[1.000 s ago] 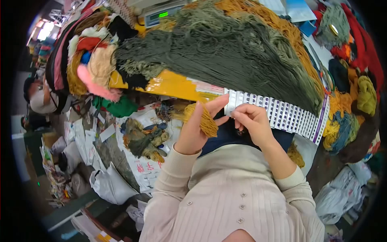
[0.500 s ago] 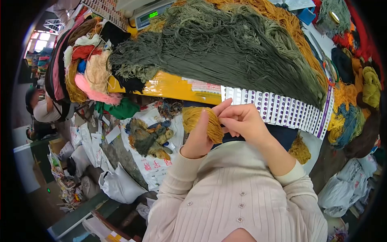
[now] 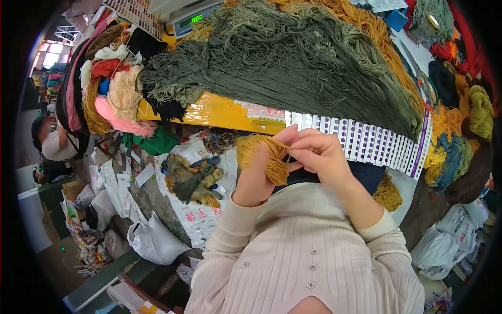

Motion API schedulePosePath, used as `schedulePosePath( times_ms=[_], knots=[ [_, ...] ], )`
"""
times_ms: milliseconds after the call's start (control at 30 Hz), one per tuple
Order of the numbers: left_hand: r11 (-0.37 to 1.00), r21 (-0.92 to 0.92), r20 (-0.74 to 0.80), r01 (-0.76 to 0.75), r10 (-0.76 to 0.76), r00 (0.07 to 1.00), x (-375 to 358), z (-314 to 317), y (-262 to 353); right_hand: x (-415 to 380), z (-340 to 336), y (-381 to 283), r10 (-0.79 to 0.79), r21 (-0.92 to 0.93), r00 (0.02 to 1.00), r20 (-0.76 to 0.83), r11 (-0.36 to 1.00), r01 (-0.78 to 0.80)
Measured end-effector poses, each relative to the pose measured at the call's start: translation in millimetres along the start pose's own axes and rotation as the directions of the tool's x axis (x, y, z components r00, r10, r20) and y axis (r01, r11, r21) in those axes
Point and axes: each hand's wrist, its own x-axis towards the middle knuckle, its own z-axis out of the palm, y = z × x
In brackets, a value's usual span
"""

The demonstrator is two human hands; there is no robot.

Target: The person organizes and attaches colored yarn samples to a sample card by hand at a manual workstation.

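A hank of golden-yellow yarn (image 3: 253, 149) is wrapped in my left hand (image 3: 256, 175), its strands hanging across the palm and past the thumb. Close beside it, my right hand (image 3: 321, 157) pinches a thin strand of that yarn between thumb and fingertips. Both hands are held above my lap, just in front of the table edge. Beyond them, a large heap of dark green yarn (image 3: 293, 73) lies over a white card with rows of purple dots (image 3: 361, 138).
A scale (image 3: 196, 18) reading 0.00 stands at the back. Bundles of coloured yarn (image 3: 117, 94) hang at the left, more (image 3: 449, 152) at the right. Scissors (image 3: 426, 89) lie at the right. Yarn scraps (image 3: 196, 180) and a white sack (image 3: 157, 240) are on the floor.
The right fingertips have closed on a strand and shifted slightly right. The yarn in the left hand has loosened and spread a little.
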Motion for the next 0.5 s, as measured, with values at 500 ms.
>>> schedulePosePath(
  times_ms=[500],
  knots=[
    [0.998,-0.019,-0.03,-0.052,0.051,0.998,-24,-66,18,-7,-56,-30,-0.088,0.703,0.976,0.199,0.707,-0.079]
  ],
)
